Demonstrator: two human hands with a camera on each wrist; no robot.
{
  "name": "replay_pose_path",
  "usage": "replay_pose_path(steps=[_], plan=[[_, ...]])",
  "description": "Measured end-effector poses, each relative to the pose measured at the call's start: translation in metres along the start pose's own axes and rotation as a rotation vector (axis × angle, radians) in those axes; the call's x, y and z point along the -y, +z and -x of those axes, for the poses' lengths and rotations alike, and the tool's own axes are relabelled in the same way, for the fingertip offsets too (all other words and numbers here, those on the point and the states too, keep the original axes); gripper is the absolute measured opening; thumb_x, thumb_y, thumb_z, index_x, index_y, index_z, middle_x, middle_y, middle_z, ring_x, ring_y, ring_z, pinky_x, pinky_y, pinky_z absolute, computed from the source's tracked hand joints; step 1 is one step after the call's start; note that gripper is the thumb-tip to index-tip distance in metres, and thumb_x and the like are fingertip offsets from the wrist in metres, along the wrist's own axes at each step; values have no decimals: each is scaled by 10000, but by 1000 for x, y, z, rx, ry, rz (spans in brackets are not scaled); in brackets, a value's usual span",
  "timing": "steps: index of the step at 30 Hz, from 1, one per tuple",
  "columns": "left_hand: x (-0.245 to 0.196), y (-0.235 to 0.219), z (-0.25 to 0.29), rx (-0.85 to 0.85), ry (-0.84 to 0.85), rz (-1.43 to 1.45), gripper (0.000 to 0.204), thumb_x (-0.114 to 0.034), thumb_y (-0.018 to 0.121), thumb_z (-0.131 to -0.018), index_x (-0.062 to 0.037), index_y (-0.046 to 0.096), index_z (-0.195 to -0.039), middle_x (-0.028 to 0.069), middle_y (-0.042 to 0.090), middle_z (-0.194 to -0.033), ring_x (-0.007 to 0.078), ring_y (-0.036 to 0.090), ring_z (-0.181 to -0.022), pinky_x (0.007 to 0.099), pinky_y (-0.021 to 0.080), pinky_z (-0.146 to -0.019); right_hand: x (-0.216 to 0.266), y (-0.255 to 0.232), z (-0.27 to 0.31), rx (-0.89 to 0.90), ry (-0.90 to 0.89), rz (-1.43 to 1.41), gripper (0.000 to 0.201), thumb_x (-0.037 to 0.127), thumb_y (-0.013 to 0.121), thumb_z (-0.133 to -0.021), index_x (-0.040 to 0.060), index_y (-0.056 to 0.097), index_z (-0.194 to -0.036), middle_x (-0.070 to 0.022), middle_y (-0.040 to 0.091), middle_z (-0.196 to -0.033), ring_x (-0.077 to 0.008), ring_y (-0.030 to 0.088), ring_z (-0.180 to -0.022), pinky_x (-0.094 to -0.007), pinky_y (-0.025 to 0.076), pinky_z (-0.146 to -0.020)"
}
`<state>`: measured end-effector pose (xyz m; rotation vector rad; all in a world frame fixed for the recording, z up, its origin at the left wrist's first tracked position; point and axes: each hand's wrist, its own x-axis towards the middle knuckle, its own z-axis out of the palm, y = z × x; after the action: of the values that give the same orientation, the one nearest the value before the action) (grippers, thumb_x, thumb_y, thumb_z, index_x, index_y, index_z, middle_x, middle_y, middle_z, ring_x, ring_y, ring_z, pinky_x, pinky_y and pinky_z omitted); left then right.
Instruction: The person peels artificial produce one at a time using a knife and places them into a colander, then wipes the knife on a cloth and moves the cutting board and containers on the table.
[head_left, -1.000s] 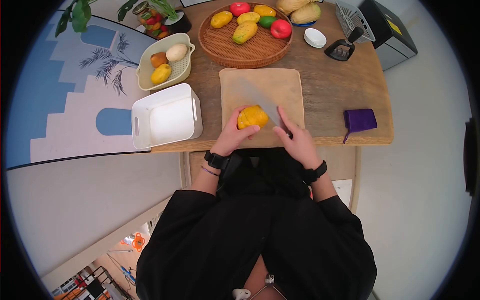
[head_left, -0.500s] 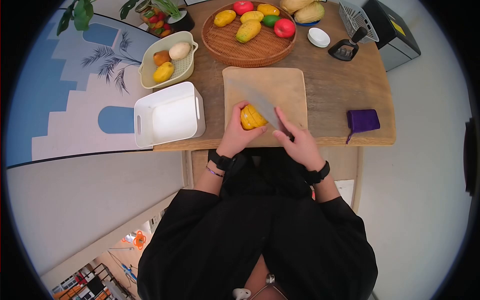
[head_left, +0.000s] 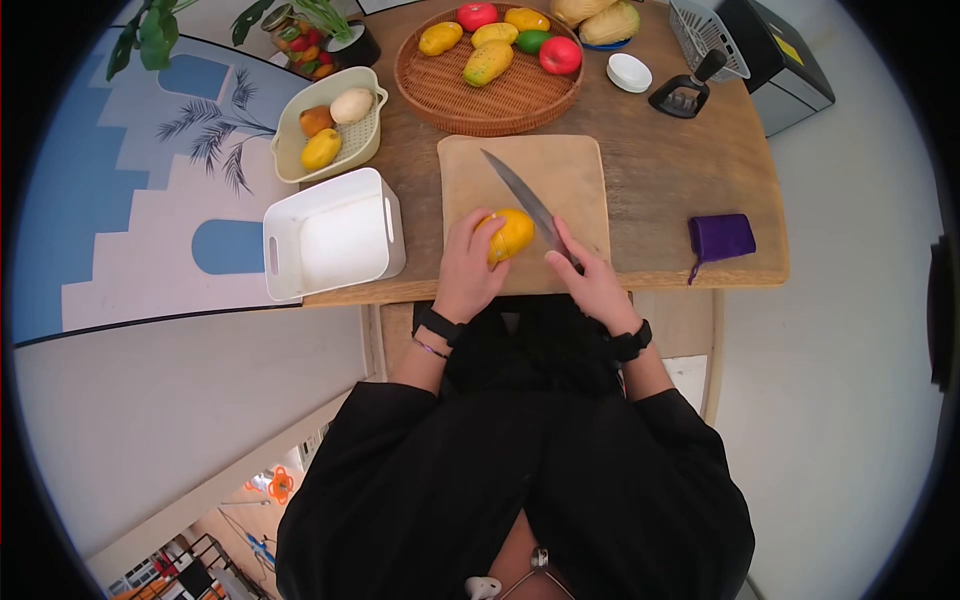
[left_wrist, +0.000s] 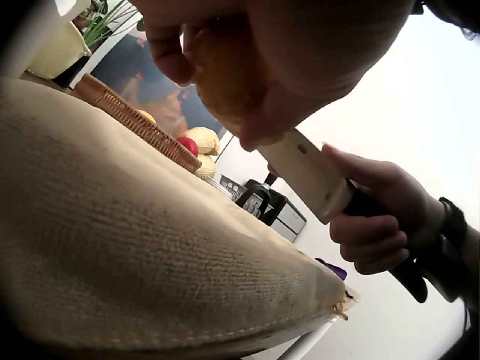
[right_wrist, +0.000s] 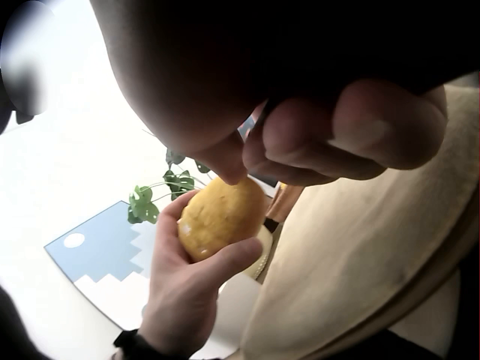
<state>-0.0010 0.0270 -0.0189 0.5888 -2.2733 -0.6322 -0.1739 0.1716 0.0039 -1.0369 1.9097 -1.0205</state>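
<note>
Over the near half of the cutting board [head_left: 575, 165], the left hand [head_left: 470, 268] grips 1 yellow fruit [head_left: 515, 233]; just right, the right hand [head_left: 598, 288] clasps a knife [head_left: 523, 192] (slanting far and left).

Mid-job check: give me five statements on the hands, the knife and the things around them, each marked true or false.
1. The right hand holds the knife. True.
2. The left hand holds nothing. False: it holds a yellow fruit.
3. The purple pouch lies on the cutting board. False: it lies on the table.
4. The wicker tray holds a green fruit. True.
5. The white bin stands left of the cutting board. True.
</note>
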Motion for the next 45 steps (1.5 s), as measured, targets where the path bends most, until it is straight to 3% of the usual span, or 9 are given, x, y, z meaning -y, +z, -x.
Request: replay_pose_path(steps=[11,14,20,23,32,35,38,40,45], plan=[[8,1,-5,53,-485,786,728,-5,833,-800,-53,440,-1411,87,572,-1293,197,595,-1188,357,517,-995,0,6,4,-18,-206,-97,618,290,644,-1026,232,410,-1594,-120,718,-1116,-184,643,-904,-305,514,-900],[13,-2,-4,129,-659,1110,712,-39,820,-837,-62,419,-1425,105,596,-1280,232,619,-1157,330,528,-943,11,-8,4,-38,14,26,626,287,648,-1021,239,406,-1597,-132,721,-1125,-201,666,-936,-314,517,-912],[18,-4,-3,189,-726,1635,579,-78,683,-949,-99,413,-1461,122,628,-1262,266,651,-1079,386,530,-865,12,-4,8,-1,-226,105,646,278,652,-1017,225,387,-1603,-148,725,-1099,-223,675,-873,-327,529,-861],[12,-12,-4,269,-689,1736,574,-94,661,-963,-100,412,-1480,121,622,-1287,269,643,-1105,420,517,-911,17,-11,-2,-7,129,122,654,251,659,-1012,210,386,-1605,-154,727,-1142,-214,691,-919,-320,527,-882],[18,-4,-1,224,-672,1682,653,-183,702,-928,-64,419,-1505,164,595,-1364,294,601,-1221,433,505,-965,10,2,1,-44,-343,-143,632,206,624,-1033,240,378,-1615,-107,700,-1310,-142,638,-951,-313,509,-926],[12,-7,-2,231,-632,1600,595,-223,664,-960,-71,446,-1492,163,597,-1375,262,600,-1203,396,494,-940,17,-14,-4,98,151,70,609,221,626,-1039,155,396,-1598,-89,644,-1414,-134,633,-1119,-283,481,-982],[25,-7,-10,199,-795,1644,528,-314,601,-1008,-79,484,-1466,153,602,-1381,233,605,-1170,370,472,-915,3,2,3,18,101,-193,626,227,651,-1022,172,404,-1595,-123,673,-1348,-154,648,-1060,-296,496,-949],[22,-6,-12,154,-819,1608,486,-345,564,-1037,-90,505,-1447,126,627,-1342,202,602,-1115,347,465,-879,2,11,6,-173,-297,-118,655,241,681,-1001,203,407,-1595,-165,707,-1223,-154,669,-924,-306,518,-852],[15,4,-14,4,-912,1685,474,-450,483,-1083,-96,539,-1393,104,670,-1244,180,603,-1104,327,477,-902,11,11,19,-91,-276,46,695,268,710,-970,249,406,-1595,-186,716,-920,-267,711,-752,-333,546,-711]])
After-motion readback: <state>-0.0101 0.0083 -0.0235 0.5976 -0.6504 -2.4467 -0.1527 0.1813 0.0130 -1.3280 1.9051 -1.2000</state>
